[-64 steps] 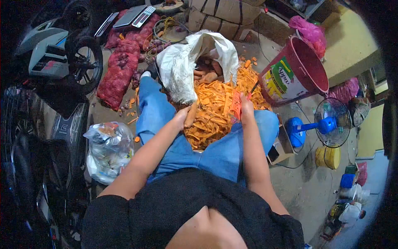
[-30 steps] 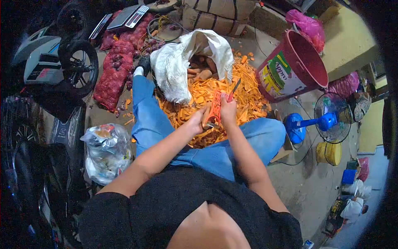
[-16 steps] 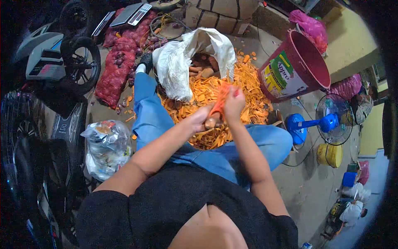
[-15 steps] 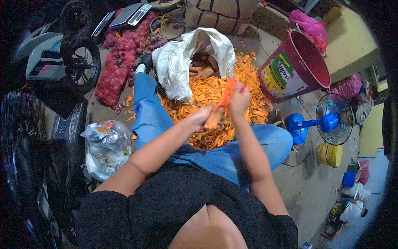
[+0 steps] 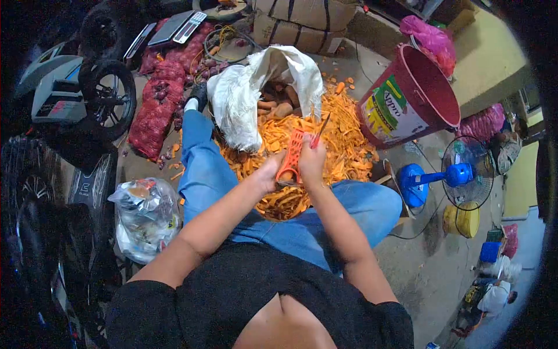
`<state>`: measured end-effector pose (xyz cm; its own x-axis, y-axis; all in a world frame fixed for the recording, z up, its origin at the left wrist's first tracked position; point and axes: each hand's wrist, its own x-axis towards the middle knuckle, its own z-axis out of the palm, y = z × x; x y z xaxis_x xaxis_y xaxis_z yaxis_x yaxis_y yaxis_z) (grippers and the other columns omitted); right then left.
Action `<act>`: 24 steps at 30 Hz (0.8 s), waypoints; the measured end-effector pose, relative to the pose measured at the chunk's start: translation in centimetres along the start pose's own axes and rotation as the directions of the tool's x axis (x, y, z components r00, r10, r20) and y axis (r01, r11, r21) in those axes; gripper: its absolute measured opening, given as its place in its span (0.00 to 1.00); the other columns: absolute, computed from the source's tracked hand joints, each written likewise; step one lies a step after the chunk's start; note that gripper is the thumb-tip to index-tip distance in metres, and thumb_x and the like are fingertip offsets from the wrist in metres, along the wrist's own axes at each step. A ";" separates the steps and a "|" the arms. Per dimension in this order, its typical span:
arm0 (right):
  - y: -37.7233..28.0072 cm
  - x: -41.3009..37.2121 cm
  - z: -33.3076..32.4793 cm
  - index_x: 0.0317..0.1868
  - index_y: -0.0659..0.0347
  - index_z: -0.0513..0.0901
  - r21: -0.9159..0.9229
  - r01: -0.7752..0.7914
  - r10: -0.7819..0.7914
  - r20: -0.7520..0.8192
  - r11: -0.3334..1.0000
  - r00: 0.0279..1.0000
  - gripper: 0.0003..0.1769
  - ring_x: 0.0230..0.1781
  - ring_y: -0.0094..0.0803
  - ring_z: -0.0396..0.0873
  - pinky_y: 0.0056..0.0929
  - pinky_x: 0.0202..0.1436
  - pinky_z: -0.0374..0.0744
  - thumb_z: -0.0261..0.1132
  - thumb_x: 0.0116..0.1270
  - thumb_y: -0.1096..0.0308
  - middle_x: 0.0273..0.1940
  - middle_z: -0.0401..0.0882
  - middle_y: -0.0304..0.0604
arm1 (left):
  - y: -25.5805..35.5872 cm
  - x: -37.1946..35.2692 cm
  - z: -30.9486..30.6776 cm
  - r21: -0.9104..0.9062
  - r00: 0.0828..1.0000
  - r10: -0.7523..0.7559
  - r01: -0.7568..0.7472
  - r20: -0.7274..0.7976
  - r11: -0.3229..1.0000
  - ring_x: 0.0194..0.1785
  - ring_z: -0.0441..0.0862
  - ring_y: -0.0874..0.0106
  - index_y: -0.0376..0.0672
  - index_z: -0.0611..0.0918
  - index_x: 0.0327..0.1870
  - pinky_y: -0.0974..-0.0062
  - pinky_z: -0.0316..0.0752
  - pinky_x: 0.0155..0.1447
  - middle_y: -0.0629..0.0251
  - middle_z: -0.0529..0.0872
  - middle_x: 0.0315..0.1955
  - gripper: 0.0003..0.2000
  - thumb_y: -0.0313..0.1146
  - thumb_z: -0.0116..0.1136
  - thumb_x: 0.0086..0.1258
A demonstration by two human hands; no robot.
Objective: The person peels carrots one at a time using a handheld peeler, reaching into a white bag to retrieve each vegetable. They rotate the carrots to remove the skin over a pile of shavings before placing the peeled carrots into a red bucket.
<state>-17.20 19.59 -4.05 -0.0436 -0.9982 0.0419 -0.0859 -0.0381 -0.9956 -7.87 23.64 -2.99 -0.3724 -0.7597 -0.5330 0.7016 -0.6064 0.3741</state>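
My right hand [image 5: 314, 164] is closed around an orange-red peeler [image 5: 294, 152] with a slotted, flat body. A small knife [image 5: 321, 129] with a red handle also sticks up from that hand. My left hand [image 5: 271, 173] grips a carrot [image 5: 287, 177], mostly hidden under the peeler and the fingers. Both hands meet above a broad heap of orange carrot peelings [image 5: 343, 131] between my legs. Behind the heap lies an open white woven sack [image 5: 232, 107], with unpeeled carrots [image 5: 281, 110] at its mouth.
At the right stand a large dark red bucket [image 5: 375, 131], a blue fan [image 5: 414, 185] and a yellow bucket [image 5: 461, 220]. On the left are a clear plastic bag [image 5: 145, 224], red net sacks of onions [image 5: 154, 125], a scale [image 5: 174, 30] and motorbikes [image 5: 61, 96]. A person [image 5: 495, 296] sits far right.
The peeler has turned more upright and now covers most of the carrot. My right hand has moved left and down, and the knife now shows clearly.
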 end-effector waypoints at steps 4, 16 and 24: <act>1.9 3.7 -1.2 0.24 0.66 0.70 -0.106 0.144 -0.166 -0.251 0.984 0.954 0.12 0.18 0.27 0.67 0.28 0.24 0.67 0.50 0.59 0.67 0.18 0.71 0.39 | -0.7 1.4 -1.5 0.215 0.996 -0.084 0.074 0.038 0.974 0.27 0.76 0.71 0.42 0.68 0.43 0.73 0.75 0.30 0.61 0.76 0.32 0.17 0.45 0.31 0.65; -0.4 0.7 -0.2 0.26 0.64 0.72 -0.301 0.232 -0.262 -0.061 0.925 0.963 0.11 0.21 0.21 0.65 0.21 0.24 0.66 0.52 0.59 0.64 0.20 0.68 0.34 | 0.2 2.0 -0.8 -0.128 0.994 0.014 -0.029 -0.110 0.991 0.25 0.77 0.69 0.41 0.68 0.39 0.73 0.75 0.26 0.63 0.75 0.26 0.17 0.44 0.30 0.65; 1.4 8.7 -5.8 0.22 0.61 0.68 0.029 -0.042 0.051 -0.489 0.999 0.871 0.11 0.19 0.23 0.65 0.21 0.24 0.66 0.52 0.58 0.65 0.19 0.67 0.34 | -0.6 -0.2 -1.2 0.310 0.960 -0.210 0.146 0.185 0.940 0.26 0.77 0.73 0.41 0.68 0.41 0.78 0.75 0.25 0.63 0.75 0.28 0.18 0.47 0.34 0.64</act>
<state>-23.45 11.16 -4.65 -0.5288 -0.8483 0.0270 -0.0547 0.0023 -0.9985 -7.52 24.44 -4.07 -0.6172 -0.6453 -0.4502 0.4167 -0.7534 0.5087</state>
